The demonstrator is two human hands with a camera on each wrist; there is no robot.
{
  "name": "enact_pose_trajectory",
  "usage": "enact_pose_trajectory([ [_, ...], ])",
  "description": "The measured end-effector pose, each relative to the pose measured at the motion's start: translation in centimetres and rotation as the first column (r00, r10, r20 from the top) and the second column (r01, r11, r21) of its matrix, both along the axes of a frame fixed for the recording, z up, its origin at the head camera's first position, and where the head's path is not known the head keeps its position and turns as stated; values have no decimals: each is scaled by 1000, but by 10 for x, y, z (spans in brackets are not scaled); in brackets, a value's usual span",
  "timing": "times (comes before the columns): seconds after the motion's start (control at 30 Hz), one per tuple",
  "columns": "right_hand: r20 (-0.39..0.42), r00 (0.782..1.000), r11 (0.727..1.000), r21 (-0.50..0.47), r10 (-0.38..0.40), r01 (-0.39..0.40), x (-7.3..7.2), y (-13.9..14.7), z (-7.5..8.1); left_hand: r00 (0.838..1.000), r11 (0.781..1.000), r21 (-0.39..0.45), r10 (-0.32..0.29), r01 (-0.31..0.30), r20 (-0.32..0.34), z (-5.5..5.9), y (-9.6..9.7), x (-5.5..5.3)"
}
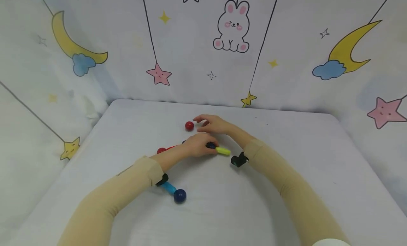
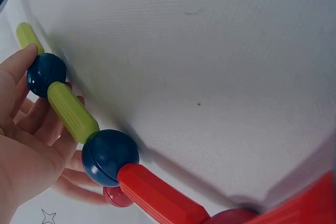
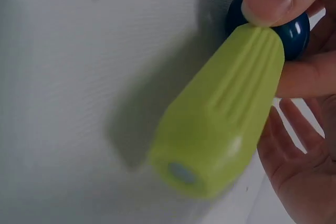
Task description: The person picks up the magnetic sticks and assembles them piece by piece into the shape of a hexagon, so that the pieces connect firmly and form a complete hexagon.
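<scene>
My left hand [image 1: 200, 144] pinches a dark blue ball [image 2: 46, 74] between thumb and fingers. Yellow-green building rods join it on both sides; the outer rod [image 3: 210, 119] has a free end with a grey spot in it. The inner rod [image 2: 73, 113] leads to a second dark blue ball [image 2: 110, 157], which joins a red rod [image 2: 163, 195]. Just beyond, my right hand [image 1: 214, 125] reaches over the table with its fingers loosely bent and nothing gripped. Its fingertips are close to a loose red ball [image 1: 189, 126]; contact cannot be made out.
Under my left forearm, a second red ball [image 1: 161, 150] shows at the chain's far side. A light blue rod [image 1: 169, 187] with a dark blue ball [image 1: 180, 195] lies nearer me, partly hidden by the left wrist. A white table [image 1: 241, 210] meets a patterned cloth [image 1: 197, 87] behind.
</scene>
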State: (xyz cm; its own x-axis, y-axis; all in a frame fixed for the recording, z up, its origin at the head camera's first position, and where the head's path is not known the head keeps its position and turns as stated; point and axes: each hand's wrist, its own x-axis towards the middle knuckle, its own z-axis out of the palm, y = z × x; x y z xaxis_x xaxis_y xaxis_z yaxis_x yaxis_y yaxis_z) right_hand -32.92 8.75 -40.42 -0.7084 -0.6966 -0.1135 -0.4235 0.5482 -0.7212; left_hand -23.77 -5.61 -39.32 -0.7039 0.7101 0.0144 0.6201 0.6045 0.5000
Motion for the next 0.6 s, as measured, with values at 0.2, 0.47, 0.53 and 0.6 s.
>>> enact_pose_trajectory([
  [0.2, -109, 985, 991, 36, 135, -132, 0, -22, 7, 998, 999, 24, -33, 34, -46, -2, -1, 0],
  [0.47, -104, 994, 994, 100, -30, 40, 6, 9, 5, 1000, 1000, -8, 16, -16, 6, 1, 1, 1],
  [0.53, -87, 993, 992, 93, -76, 84, 13, 29, 6, 999, 999, -17, 36, -35, 24, 0, 2, 1],
  [0.6, -57, 989, 987, 78, -133, 138, 23, 51, 7, 997, 998, -28, 58, -57, 42, 1, 3, 2],
])
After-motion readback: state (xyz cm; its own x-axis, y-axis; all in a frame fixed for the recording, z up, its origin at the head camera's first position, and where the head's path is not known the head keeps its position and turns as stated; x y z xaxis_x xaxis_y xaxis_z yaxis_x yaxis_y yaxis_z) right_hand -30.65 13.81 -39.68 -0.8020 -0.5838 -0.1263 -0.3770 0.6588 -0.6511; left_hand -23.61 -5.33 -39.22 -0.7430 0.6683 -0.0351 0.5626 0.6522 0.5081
